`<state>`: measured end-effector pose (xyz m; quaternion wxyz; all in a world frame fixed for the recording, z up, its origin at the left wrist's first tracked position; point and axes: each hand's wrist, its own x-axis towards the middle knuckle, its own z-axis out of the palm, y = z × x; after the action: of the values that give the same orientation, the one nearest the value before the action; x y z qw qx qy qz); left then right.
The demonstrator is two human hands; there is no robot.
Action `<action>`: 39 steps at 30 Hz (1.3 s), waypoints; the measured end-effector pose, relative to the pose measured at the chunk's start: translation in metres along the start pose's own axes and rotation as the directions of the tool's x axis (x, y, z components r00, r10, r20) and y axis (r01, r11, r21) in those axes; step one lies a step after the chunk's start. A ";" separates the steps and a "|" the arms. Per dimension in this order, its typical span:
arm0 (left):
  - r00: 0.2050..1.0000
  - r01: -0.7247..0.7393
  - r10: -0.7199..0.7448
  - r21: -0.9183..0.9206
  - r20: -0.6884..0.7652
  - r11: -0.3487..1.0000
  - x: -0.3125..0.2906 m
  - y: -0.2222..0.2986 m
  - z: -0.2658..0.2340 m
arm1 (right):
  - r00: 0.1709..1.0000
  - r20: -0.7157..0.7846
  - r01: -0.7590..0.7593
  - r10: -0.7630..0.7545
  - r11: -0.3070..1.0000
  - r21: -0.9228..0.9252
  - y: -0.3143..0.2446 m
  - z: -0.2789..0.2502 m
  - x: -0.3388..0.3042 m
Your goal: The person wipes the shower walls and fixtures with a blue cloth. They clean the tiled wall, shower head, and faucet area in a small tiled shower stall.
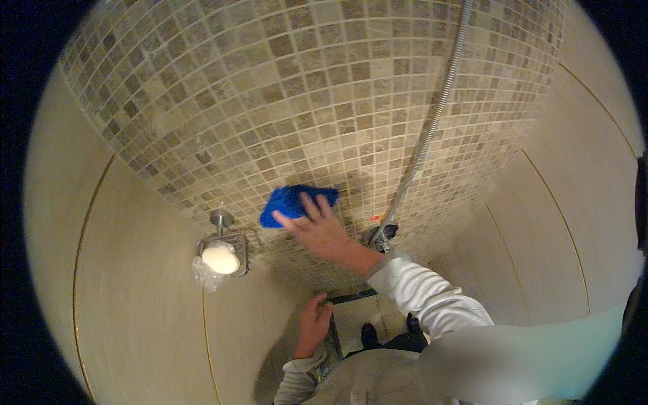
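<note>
My right hand [324,233] presses a blue fuzzy cloth [290,201] flat against the mosaic tile wall [297,128]. Its fingers are spread over the cloth's right part, slightly smeared by motion. Lower down, my left hand [314,325] hangs at my side with loosely bent fingers and holds nothing that I can see. It is close to a dark edge strip [352,296] near the floor. A metal shower hose [432,128] runs down the wall to a tap fitting [382,235], just right of my right wrist.
Left of the cloth, a metal wire soap dish [239,255] sticks out from the wall. It carries a pale soap bar [221,259] and crumpled clear plastic [208,277]. Plain panelled walls [142,283] stand on both sides. My dark shoes [369,334] show below.
</note>
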<state>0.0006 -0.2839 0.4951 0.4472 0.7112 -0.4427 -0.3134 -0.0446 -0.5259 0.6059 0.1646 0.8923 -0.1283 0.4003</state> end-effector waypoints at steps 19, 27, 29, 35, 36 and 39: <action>0.998 -0.028 0.029 -0.037 0.050 0.999 0.007 -0.004 -0.002 | 0.764 -0.088 -0.632 0.639 0.769 0.094 0.013 -0.034 -0.041; 0.996 -0.054 0.052 0.028 0.069 0.998 0.012 0.010 -0.005 | 0.968 -0.185 -0.159 0.167 0.986 0.059 -0.003 0.018 -0.065; 0.997 -0.051 0.052 -0.019 0.054 0.999 0.006 -0.007 -0.016 | 0.954 -0.022 -0.294 0.300 0.945 0.141 -0.008 0.009 -0.087; 0.997 -0.049 0.041 0.112 0.067 0.992 -0.002 -0.032 -0.017 | 0.649 -0.179 -0.720 0.739 0.673 0.168 0.000 -0.003 -0.094; 0.997 -0.028 0.021 0.089 0.074 0.996 -0.005 -0.033 -0.017 | 0.619 -0.195 -0.742 0.761 0.648 0.173 0.003 -0.006 -0.091; 0.996 -0.005 -0.002 0.078 0.088 0.997 -0.005 -0.023 -0.013 | 0.519 -0.140 -0.804 0.843 0.537 0.256 -0.012 -0.018 -0.079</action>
<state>0.0176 -0.2695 0.4799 0.3993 0.7132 -0.4746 -0.3266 -0.1037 -0.4997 0.5552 -0.1023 0.6769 -0.4826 0.5463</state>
